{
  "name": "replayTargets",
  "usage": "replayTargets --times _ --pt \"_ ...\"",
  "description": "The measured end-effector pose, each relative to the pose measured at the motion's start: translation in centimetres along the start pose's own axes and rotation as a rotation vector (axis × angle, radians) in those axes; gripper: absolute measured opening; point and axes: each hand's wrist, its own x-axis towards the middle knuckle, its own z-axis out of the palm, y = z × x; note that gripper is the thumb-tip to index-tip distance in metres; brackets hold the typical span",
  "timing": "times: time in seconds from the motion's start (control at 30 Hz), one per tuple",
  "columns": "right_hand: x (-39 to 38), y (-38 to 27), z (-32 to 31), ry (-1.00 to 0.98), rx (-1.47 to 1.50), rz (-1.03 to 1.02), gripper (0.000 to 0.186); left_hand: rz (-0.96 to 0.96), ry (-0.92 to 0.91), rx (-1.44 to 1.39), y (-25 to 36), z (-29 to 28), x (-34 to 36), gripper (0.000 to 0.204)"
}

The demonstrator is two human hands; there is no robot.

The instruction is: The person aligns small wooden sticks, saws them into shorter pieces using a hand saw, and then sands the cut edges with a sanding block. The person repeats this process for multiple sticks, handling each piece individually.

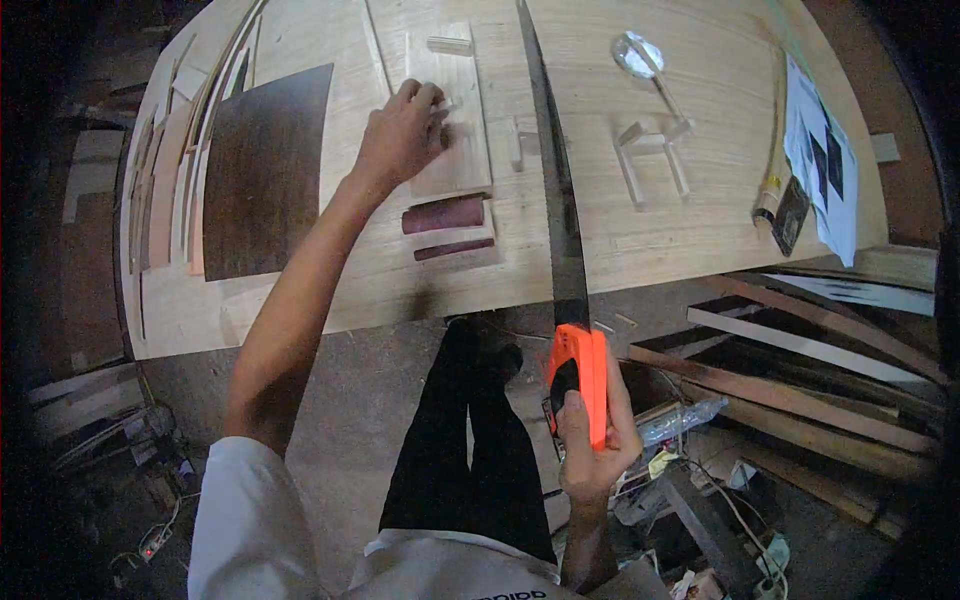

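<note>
My right hand [597, 463] is wrapped round the orange-and-black handle of a handsaw [562, 190]. Its long dark blade points away from me, reaching over the table's near edge towards the far side. My left hand [405, 130] is over a flat pale wooden board [455, 165], fingers bent down and close together; whatever they pinch is hidden. A small grooved wood block [449, 46] rests at the far end of this board. Just nearer to me are a dark red sandpaper-like roll [443, 216] and a thin dark red strip [454, 250].
A dark brown panel [270, 175] and several long strips lie at the left of the wooden table [400, 295]. Right of the saw are a small wood frame [652, 150], a round shiny lid [637, 54], a brush [768, 200] and a white cloth [825, 170]. Stacked planks [780, 395] stand lower right.
</note>
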Motion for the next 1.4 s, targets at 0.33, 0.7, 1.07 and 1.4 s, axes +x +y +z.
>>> replayTargets --times 0.33,0.7,1.07,1.4 --pt "3.5 -0.2 2.9 -0.120 -0.048 0.050 0.048 0.131 0.103 0.022 -1.2 2.4 -1.1 0.029" --pt "2.9 1.7 2.1 -0.009 -0.012 -0.047 0.048 0.526 -0.080 -0.103 3.8 2.3 -9.1 0.033" --pt "3.9 1.9 4.0 -0.062 0.000 -0.181 0.046 0.041 0.065 -0.212 1.5 1.0 -4.9 0.032" --pt "4.7 2.2 4.9 -0.121 -0.021 -0.184 0.044 0.046 0.135 -0.064 3.1 2.6 -5.8 0.028"
